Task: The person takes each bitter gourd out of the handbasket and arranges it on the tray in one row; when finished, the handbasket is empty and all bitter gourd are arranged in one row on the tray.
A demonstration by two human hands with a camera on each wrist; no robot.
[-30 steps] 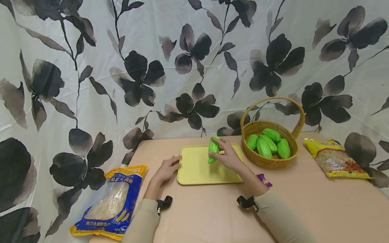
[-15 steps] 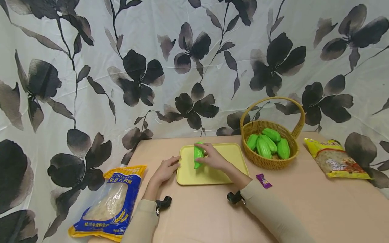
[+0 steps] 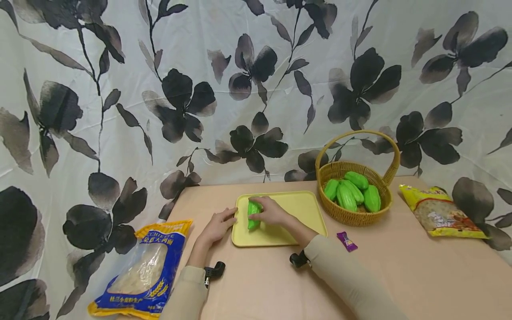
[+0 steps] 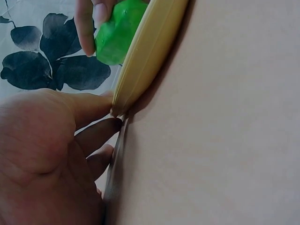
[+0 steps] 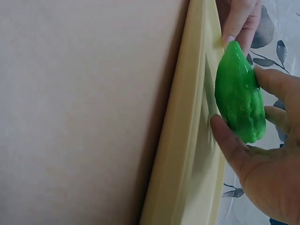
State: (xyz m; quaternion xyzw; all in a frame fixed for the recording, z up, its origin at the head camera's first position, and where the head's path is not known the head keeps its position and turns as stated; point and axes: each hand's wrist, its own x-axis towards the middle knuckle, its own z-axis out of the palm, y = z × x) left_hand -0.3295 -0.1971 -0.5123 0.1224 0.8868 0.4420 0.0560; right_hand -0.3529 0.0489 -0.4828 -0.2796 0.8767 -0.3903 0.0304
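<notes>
My right hand (image 3: pixel 273 211) holds a green ribbed gourd (image 5: pixel 240 96) between thumb and fingers, over the left part of a yellow rectangular tray (image 3: pixel 298 222). In the right wrist view the gourd's narrow tip points up, and the thumb is on one side with fingers on the other. Whether its underside touches the tray is hard to tell. My left hand (image 3: pixel 218 226) rests at the tray's left rim, fingertips touching the edge; the left wrist view shows these fingers mostly straight against the tray (image 4: pixel 150 51).
A wicker basket (image 3: pixel 356 218) with several green gourds (image 3: pixel 346 198) stands at the back right. A small purple wrapped sweet (image 3: pixel 347 241) lies in front of it. A yellow food bag (image 3: pixel 444 213) is far right, a blue-and-yellow pasta bag (image 3: pixel 144 271) left. Floral cloth (image 3: pixel 256 102) hangs behind.
My right hand has carried the gourd leftward and lower over the tray, from its middle towards its left side. The left hand has stayed at the rim.
</notes>
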